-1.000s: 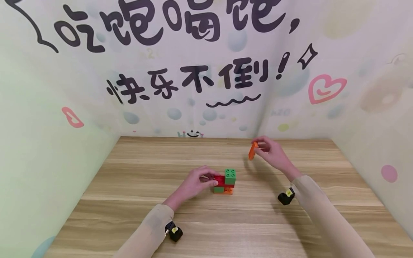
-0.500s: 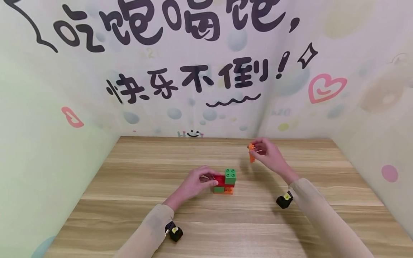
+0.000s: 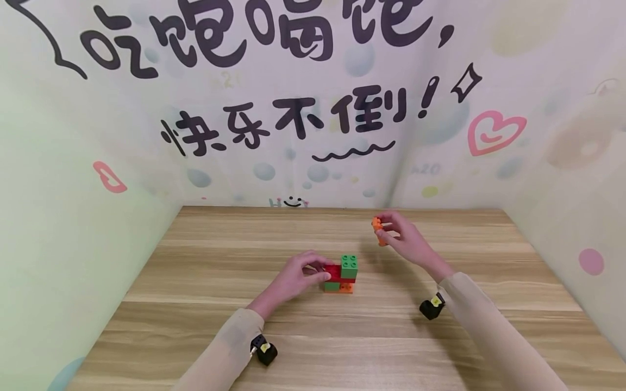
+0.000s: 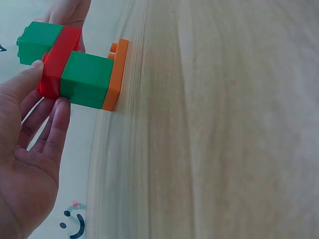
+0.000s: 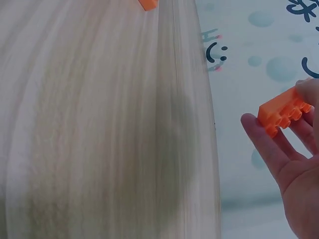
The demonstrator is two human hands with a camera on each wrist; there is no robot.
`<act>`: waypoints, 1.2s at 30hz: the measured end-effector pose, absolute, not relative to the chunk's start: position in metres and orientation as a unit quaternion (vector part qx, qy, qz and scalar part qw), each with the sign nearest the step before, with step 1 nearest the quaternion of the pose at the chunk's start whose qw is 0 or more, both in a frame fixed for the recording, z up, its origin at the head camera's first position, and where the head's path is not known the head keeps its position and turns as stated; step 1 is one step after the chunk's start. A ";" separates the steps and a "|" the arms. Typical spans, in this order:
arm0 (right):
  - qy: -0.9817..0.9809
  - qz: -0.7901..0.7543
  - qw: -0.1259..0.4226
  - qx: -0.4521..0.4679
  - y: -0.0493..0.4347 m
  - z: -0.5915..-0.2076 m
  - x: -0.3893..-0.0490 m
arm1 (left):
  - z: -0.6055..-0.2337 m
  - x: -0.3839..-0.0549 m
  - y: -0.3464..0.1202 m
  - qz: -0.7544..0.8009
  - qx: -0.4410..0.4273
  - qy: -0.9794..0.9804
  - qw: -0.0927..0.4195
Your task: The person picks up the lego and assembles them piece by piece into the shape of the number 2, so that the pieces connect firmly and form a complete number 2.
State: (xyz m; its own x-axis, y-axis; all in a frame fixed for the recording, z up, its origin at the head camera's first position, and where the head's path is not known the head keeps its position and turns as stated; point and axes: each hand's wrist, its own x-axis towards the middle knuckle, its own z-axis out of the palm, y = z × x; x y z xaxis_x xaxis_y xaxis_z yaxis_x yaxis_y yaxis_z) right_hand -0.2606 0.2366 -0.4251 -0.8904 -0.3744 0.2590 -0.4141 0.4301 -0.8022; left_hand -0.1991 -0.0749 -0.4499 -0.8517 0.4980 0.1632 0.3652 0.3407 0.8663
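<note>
In the head view a small stack of toy building bricks stands mid-table. An orange flat brick [image 4: 117,72] is its base, with a green brick [image 4: 87,79] on one end. Across that lies a red brick [image 4: 61,62], topped at its right end by a second green brick [image 3: 349,267]. My left hand [image 3: 293,278] pinches the red brick at its left end, thumb on the near side. Farther back and to the right, my right hand [image 3: 406,239] holds another orange flat brick [image 5: 281,110] above the table, its studs showing in the right wrist view.
The wooden table [image 3: 195,326] runs back to a printed wall [image 3: 274,184] with black lettering. Side walls [image 3: 73,228] close in both sides. Black wrist cameras [image 3: 266,354] hang under both sleeves.
The orange flat brick in my right hand has been turned about and shifted slightly left, its studs coming into sight. My left hand and the stack have stayed in place.
</note>
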 end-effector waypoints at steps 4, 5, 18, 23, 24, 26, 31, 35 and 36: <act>-0.849 0.474 0.038 0.231 0.236 -0.425 -0.260 | -0.449 -0.199 -0.075 0.507 0.264 0.818 0.064; -0.850 0.473 0.040 0.229 0.236 -0.425 -0.260 | -0.449 -0.199 -0.075 0.506 0.264 0.818 0.064; -0.860 0.457 0.058 0.221 0.237 -0.421 -0.256 | -0.450 -0.200 -0.074 0.508 0.258 0.820 0.062; -0.868 0.444 0.058 0.215 0.239 -0.418 -0.254 | -0.449 -0.199 -0.074 0.512 0.257 0.817 0.063; -0.869 0.442 0.058 0.216 0.240 -0.418 -0.253 | -0.449 -0.199 -0.074 0.512 0.256 0.817 0.063; -0.868 0.439 0.061 0.224 0.240 -0.416 -0.253 | -0.449 -0.199 -0.074 0.513 0.254 0.817 0.063; -0.877 0.400 0.093 0.249 0.242 -0.412 -0.249 | -0.451 -0.198 -0.073 0.522 0.247 0.814 0.062; -0.887 0.373 0.109 0.249 0.242 -0.409 -0.246 | -0.453 -0.198 -0.073 0.534 0.244 0.807 0.060; -0.888 0.373 0.109 0.248 0.241 -0.409 -0.245 | -0.454 -0.198 -0.073 0.537 0.244 0.805 0.060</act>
State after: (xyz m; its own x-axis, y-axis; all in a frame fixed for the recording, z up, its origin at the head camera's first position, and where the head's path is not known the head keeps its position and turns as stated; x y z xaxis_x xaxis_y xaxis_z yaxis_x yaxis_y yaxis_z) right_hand -0.2446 0.2412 -0.4088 -0.8531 -0.3589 0.3787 -0.5217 0.5992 -0.6073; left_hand -0.1977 -0.0729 -0.4538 -0.8741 0.4570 0.1645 0.3276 0.3047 0.8943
